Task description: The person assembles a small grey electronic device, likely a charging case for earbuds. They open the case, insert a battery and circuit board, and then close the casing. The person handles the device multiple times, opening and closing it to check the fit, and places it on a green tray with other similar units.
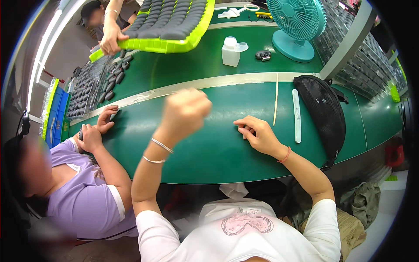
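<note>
My left hand (187, 110) is raised above the green table, smeared by motion. Its fingers look curled into a fist, and whatever may be inside is hidden. Lower and to the right, my right hand (258, 134) hovers at or rests on the tabletop, I cannot tell which. Its fingers are loosely bent and apart, with nothing clearly seen between them. Closest to it on the right lie a thin wooden stick (276, 100) and a pale flat strip (297, 115).
A co-worker's hand (112, 38) holds a lime-green tray (170, 45) of dark grey rounded pieces over the far side. Another person's hands (94, 131) are at left. Loose grey pieces (114, 78), a white bottle (231, 54), a teal fan (297, 26) and a black mesh bag (321, 113) stand around.
</note>
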Demonstrator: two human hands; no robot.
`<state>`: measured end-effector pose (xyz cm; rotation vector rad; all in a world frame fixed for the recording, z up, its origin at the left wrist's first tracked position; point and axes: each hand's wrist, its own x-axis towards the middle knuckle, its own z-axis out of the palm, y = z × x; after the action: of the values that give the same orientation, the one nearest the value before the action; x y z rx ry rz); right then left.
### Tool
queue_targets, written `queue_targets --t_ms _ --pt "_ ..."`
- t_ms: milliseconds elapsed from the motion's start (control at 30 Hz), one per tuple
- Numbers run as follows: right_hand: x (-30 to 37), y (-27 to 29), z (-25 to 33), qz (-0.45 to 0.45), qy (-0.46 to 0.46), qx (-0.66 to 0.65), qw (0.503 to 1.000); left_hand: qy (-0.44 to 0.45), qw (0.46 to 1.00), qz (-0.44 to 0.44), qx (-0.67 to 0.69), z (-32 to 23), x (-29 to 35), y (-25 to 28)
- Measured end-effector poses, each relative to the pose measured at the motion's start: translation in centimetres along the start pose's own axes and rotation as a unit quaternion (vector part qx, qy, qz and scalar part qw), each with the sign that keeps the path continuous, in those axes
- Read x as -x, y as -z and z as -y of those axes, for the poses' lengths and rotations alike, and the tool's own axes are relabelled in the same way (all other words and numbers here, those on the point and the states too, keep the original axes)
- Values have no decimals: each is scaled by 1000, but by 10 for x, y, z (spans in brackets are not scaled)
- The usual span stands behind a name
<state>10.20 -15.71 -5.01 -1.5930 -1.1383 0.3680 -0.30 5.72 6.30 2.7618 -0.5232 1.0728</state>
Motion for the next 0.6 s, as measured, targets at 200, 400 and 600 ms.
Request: queue_targets --t_ms 200,400,600 --pt "-45 25 -10 -7 19 78 997 202 949 105 220 -6 65 -76" --pt "-153 48 -76 -230 -25 130 964 226 939 72 250 -3 69 -96" --pt "-214 31 -96 -225 3 92 970 265 893 103 350 8 70 -88"
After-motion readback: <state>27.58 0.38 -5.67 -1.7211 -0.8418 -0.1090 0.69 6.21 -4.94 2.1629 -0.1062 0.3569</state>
